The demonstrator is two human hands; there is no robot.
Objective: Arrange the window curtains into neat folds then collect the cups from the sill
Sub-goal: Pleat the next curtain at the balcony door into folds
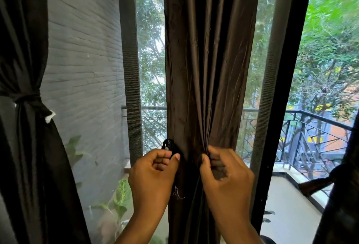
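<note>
Centre frame: left hand (153,173) pinches a black tie cord (168,145) at the brown curtain (209,69); right hand (225,173) grips gathered folds.

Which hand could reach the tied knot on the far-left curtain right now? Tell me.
Probably the left hand: the knot lies on its side with nothing between, but its fingers pinch the middle curtain and must let go first.

Balcony floor beyond the glass

A pale tiled balcony floor (287,210) with a dark border strip runs out to the black metal railing (314,138). Low on the left, green potted leaves (120,191) stand against the grey brick wall (83,59).
</note>
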